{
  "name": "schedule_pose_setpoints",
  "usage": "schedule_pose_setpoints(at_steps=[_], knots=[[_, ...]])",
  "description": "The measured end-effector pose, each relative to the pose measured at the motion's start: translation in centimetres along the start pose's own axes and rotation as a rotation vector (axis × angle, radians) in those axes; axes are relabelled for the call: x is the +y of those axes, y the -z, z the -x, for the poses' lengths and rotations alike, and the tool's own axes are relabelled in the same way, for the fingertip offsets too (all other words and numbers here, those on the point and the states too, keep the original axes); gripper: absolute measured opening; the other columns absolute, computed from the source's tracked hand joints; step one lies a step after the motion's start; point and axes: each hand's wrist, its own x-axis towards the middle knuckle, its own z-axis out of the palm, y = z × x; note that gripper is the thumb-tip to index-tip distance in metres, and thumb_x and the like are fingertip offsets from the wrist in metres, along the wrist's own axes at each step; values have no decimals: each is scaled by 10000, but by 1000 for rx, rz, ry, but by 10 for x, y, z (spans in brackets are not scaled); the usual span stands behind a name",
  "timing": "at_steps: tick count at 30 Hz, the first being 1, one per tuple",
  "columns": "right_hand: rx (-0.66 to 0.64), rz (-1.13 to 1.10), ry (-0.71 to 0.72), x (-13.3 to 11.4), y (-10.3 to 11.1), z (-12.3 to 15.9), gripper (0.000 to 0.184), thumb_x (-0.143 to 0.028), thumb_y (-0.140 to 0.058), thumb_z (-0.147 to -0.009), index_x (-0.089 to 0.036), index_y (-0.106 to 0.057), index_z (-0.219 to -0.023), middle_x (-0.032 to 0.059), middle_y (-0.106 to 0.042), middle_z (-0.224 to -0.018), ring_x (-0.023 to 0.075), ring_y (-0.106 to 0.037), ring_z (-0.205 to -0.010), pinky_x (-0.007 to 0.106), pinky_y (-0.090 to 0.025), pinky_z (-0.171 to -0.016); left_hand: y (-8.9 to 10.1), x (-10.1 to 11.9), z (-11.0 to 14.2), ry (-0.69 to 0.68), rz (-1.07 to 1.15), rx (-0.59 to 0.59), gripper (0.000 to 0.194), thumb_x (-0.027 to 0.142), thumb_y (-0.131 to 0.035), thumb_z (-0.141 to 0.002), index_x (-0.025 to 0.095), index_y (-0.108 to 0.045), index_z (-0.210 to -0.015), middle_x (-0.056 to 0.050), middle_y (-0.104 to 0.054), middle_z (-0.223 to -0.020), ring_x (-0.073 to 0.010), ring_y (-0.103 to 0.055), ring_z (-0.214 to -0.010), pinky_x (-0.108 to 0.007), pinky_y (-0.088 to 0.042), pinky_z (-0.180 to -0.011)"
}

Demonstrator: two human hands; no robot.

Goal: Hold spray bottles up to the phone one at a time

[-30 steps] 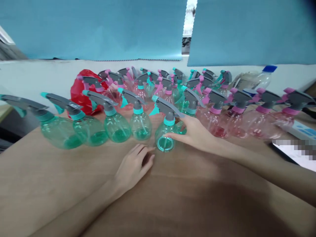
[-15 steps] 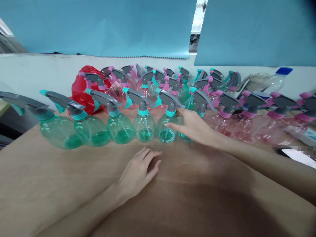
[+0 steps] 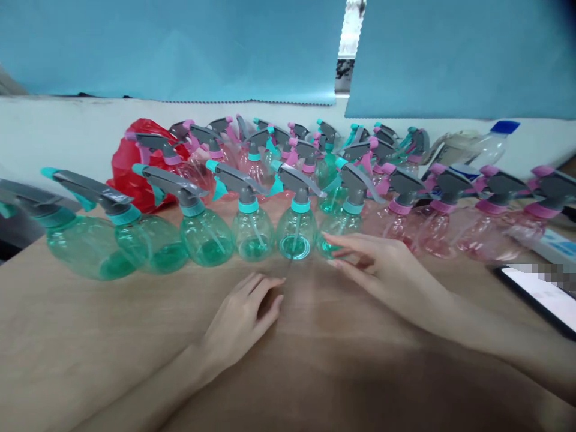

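A row of clear teal spray bottles with grey triggers stands along the wooden table (image 3: 90,336). The teal spray bottle (image 3: 296,225) near the middle stands upright in that row. My right hand (image 3: 382,270) lies just right of it with fingers stretched out, holding nothing, its fingertips by the base of the neighbouring teal bottle (image 3: 344,222). My left hand (image 3: 240,318) rests flat on the table in front of the row, fingers loosely apart and empty.
Pink spray bottles (image 3: 432,222) continue the row to the right, with several more bottles behind. A red plastic bag (image 3: 130,165) sits at the back left, a clear bottle with a blue cap (image 3: 483,144) at the back right, and a phone (image 3: 540,294) at the right.
My right hand has let go of the middle teal bottle, which now stands in the row, and has drawn back toward me. My left hand has stayed put.
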Motion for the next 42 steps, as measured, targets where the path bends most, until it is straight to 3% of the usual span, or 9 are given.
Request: schedule_pose_setpoints(at_steps=[3,7,11,14,20,25,29,33,42], knots=[[109,53,-76,13,15,10,232,-280,-578,-847,-207,-677,-1043,22,-730,-866,161,-669,-645,330,-554,-650,1,0,-1,-3,-8,5,196,254,-437,-938,224,-562,-1087,-29,-616,-1016,-205,-603,-956,-351,-479,-832],[238,159,-124,35,22,4,348,-372,-608,-816,-165,-627,-1095,78,-717,-962,219,-677,-730,380,-535,-680,1,2,-3,-16,-28,33,197,273,-437,-936,230,-568,-1077,-23,-625,-1009,-204,-616,-940,-338,-491,-809],[200,130,-177,42,14,-11,660,-523,-592,-795,-103,-486,-1293,145,-681,-1074,279,-665,-857,430,-505,-766,1,5,-3,-26,-46,36,199,288,-441,-934,235,-572,-1075,-16,-630,-991,-200,-624,-920,-327,-495,-800],[150,103,-225,43,5,-21,835,-637,-569,-754,-71,-406,-1346,122,-693,-873,270,-647,-729,391,-488,-644,1,7,-3,-27,-49,18,194,296,-450,-933,241,-576,-1070,-15,-630,-992,-201,-623,-924,-325,-493,-801],[139,178,-192,48,-2,-26,704,-646,-535,-773,-88,-480,-1198,72,-629,-740,227,-560,-624,325,-399,-531,-5,19,-5,-19,17,-26,179,288,-456,-932,264,-574,-1064,5,-634,-986,-191,-631,-910,-313,-500,-786],[11,215,-180,39,9,-6,621,-610,-520,-801,-112,-467,-1169,115,-653,-900,267,-609,-749,356,-426,-607,-20,35,-19,26,105,-37,221,285,-503,-912,277,-519,-1132,-3,-609,-1057,-200,-627,-929,-354,-504,-822],[-84,175,-144,29,24,19,467,-554,-559,-797,-161,-509,-1044,88,-643,-949,236,-604,-751,349,-441,-625,-34,51,-38,14,241,47,509,324,-604,-849,276,-371,-1299,-65,-466,-1304,-244,-556,-1121,-406,-487,-908],[-185,39,-87,30,43,43,345,-509,-604,-785,-200,-547,-926,39,-636,-887,202,-589,-741,327,-458,-623,-47,70,-52,-81,348,-54,792,347,-683,-796,278,-204,-1423,-96,-352,-1451,-292,-379,-1316,-484,-374,-1041],[-249,-229,-10,59,87,77,593,-471,-709,-717,-288,-502,-1242,41,-578,-1178,253,-532,-1109,421,-464,-919,-71,103,-73,-206,384,-264,882,285,-716,-720,258,-211,-1442,-104,-405,-1439,-329,-417,-1292,-529,-386,-1023]])
